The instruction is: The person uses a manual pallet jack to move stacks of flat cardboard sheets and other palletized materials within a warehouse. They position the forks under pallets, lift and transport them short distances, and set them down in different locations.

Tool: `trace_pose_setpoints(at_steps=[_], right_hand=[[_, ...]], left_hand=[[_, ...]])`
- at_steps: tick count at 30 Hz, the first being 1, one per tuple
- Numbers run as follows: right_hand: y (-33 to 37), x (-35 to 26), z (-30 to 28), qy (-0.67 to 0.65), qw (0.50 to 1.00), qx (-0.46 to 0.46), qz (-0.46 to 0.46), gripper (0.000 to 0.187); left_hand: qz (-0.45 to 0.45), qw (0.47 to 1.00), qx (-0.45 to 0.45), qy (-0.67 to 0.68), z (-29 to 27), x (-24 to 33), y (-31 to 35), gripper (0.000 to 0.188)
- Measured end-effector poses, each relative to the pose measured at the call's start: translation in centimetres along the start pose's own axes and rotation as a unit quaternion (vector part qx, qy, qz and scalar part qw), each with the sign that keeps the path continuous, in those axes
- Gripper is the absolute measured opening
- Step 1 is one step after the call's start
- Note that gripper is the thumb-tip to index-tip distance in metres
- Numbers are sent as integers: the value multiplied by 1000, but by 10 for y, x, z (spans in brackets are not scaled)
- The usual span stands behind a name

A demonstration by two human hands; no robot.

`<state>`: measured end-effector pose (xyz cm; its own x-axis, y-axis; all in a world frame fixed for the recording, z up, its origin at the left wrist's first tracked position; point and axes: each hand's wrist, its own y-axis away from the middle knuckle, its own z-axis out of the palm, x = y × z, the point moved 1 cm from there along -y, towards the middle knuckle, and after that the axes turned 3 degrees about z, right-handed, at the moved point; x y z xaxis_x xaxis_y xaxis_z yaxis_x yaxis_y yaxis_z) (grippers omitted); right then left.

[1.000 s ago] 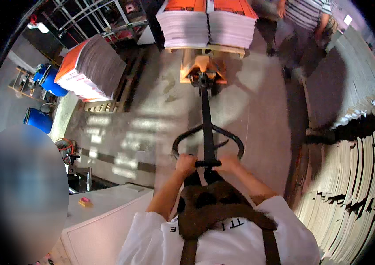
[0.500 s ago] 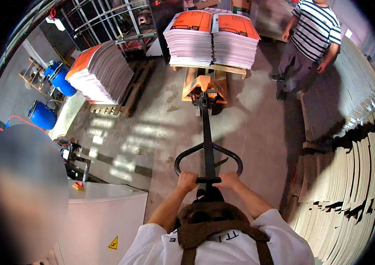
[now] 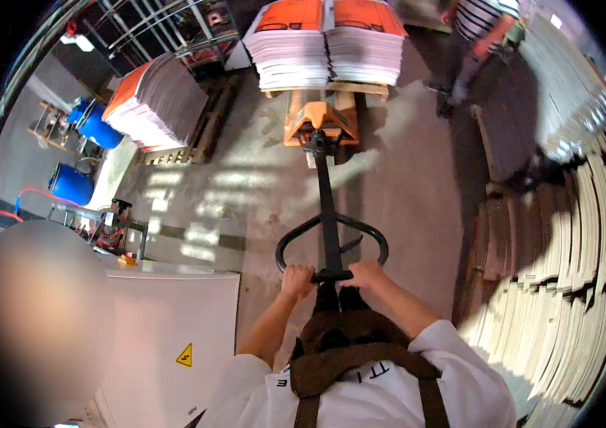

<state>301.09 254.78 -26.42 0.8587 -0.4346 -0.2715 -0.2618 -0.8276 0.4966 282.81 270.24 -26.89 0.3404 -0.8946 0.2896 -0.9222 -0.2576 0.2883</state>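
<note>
I grip the crossbar of a black looped handle [image 3: 326, 192] with both fists, close in front of my waist. My left hand [image 3: 298, 280] is wrapped round its left end and my right hand [image 3: 367, 273] round the right. The handle's long shaft runs forward to an orange pallet jack [image 3: 317, 118]. Its forks go under a wooden pallet [image 3: 363, 88]. Two tall stacks of printed sheets stand side by side on that pallet, a left stack [image 3: 289, 60] and a right stack [image 3: 367, 60], both with orange tops.
Another sheet stack [image 3: 157, 103] stands on a pallet at the left, near blue drums [image 3: 71, 184]. A white cabinet [image 3: 175, 314] is at my near left, beside a person whose head is blurred. Cardboard-coloured stacks [image 3: 552, 299] line the right. A person in a striped shirt [image 3: 485, 21] stands far right.
The pallet jack and its load sit higher in the picture, as does most of the far scene. The striped-shirt person's near arm is now bent. Both my hands keep hold of the handle.
</note>
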Motion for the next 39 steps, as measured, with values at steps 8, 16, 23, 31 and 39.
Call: trace_pose_setpoints(at_steps=[8, 16, 23, 31, 39], right_hand=[[103, -25, 104, -27, 999, 15, -28, 53], [237, -107, 127, -1, 999, -18, -35, 57], [266, -133, 198, -51, 997, -40, -30, 54], [417, -216, 211, -39, 991, -124, 30, 69], [522, -251, 268, -88, 993, -71, 29, 55]], left_hand=[[-12, 999, 22, 39, 32, 77, 110, 23], [40, 994, 69, -70, 70, 125, 254, 30], [20, 997, 57, 54, 98, 126, 332, 31], [28, 999, -27, 1, 114, 187, 469, 27], [-4, 998, 0, 63, 148, 247, 574, 30]])
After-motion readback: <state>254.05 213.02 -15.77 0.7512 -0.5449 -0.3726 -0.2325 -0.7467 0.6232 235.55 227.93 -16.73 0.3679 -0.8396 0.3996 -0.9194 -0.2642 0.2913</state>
